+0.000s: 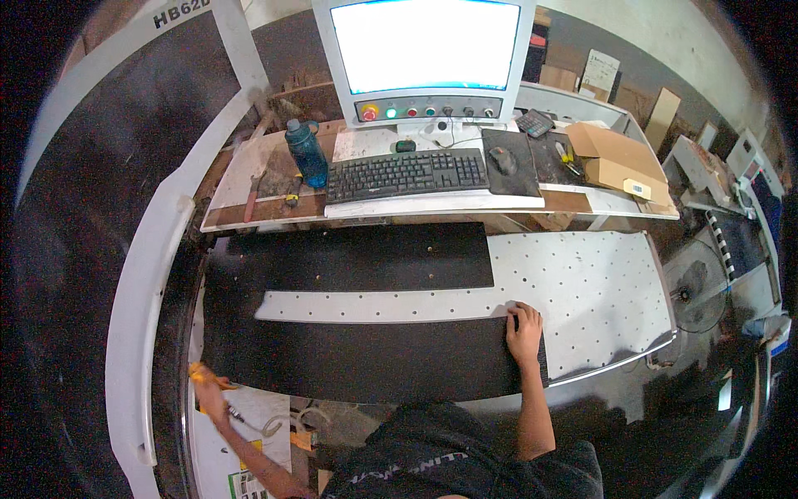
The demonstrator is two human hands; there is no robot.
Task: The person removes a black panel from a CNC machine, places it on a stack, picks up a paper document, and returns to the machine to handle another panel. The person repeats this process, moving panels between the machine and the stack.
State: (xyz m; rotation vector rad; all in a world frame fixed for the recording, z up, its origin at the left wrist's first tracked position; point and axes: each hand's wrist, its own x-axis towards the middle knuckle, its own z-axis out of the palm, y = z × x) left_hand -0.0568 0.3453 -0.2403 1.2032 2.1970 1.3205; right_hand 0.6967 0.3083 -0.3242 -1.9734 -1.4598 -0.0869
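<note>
The left hand (214, 402) is closed around a yellow tool (197, 372) at the left end of the table (594, 291); a pale hose (272, 427) lies just beside the wrist. The black sheet (391, 358) lies flat on the white, perforated table, on the side nearest the person. The right hand (524, 333) rests at the sheet's far right corner, fingers bent; whether they pinch the edge cannot be determined. A keyboard (407, 176) sits on the desk (287, 209) beyond.
</note>
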